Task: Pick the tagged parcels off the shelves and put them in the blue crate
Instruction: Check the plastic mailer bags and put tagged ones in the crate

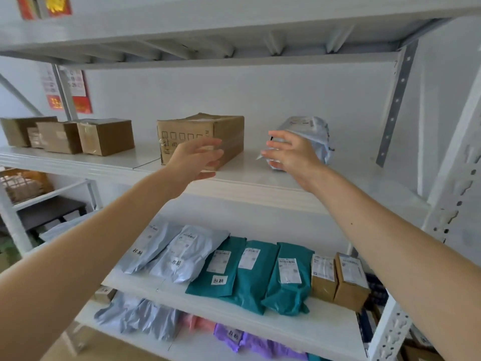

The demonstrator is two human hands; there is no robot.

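Note:
Both my arms reach up to the upper shelf (pixel 78 162). My left hand (pixel 197 158) hovers open in front of a taped cardboard box (pixel 203 131), fingers spread, holding nothing. My right hand (pixel 291 152) is open just in front of a crumpled grey poly-bag parcel (pixel 309 131), fingertips near its left side; whether they touch is unclear. On the shelf below lie two grey mailers (pixel 179 254) with handwritten tags, teal mailers (pixel 247 272), one with a tag, and two small labelled cartons (pixel 341 277). The blue crate is out of sight.
Several brown cartons (pixel 65 136) stand at the left of the upper shelf. The bottom shelf holds grey (pixel 140 319), pink and purple (pixel 244 340) mailers. A perforated white upright (pixel 453 194) bounds the right side. A dark table (pixel 49 212) sits behind at the left.

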